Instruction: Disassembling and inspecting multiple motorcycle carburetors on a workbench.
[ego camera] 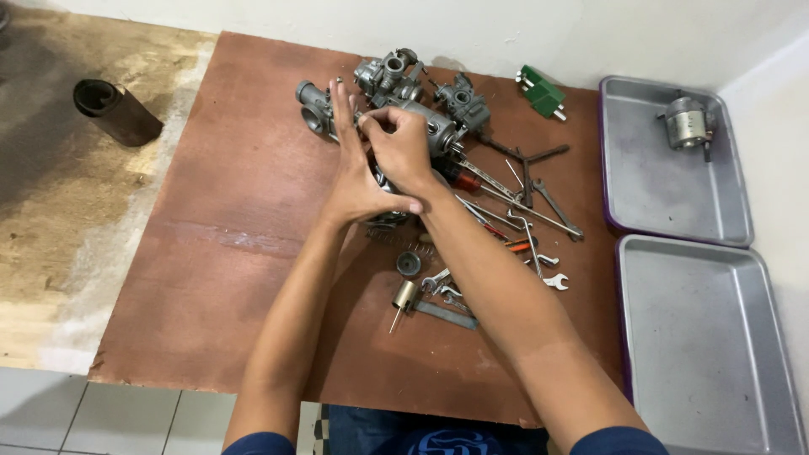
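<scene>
- Carburetor body (pixel 431 126), grey metal: sitting mid-tabletop, both hands working on it; right hand (pixel 403 150) pinching at its top with bent fingers (pixel 375 120), what they are gripping being too small to make out.
- Left hand (pixel 352 173): lying against the right one, fingers stretched flat and released, holding nothing visible.
- Progress, as a judgement: disassembly appearing partly done, with a brass jet piece (pixel 404 295), round cap (pixel 409 264) and spring (pixel 389 238) lying loose just in front of the wrists.
- Further carburetors (pixel 389 74) waiting behind the hands, seemingly untouched.
- Wrenches and screwdrivers (pixel 522 202) spreading to the right; green part (pixel 541 93) beyond.
- Two metal trays (pixel 674 194) at far right; upper one carrying a small cylindrical part (pixel 687 122).
- Hidden: the piece under both palms, being covered.
</scene>
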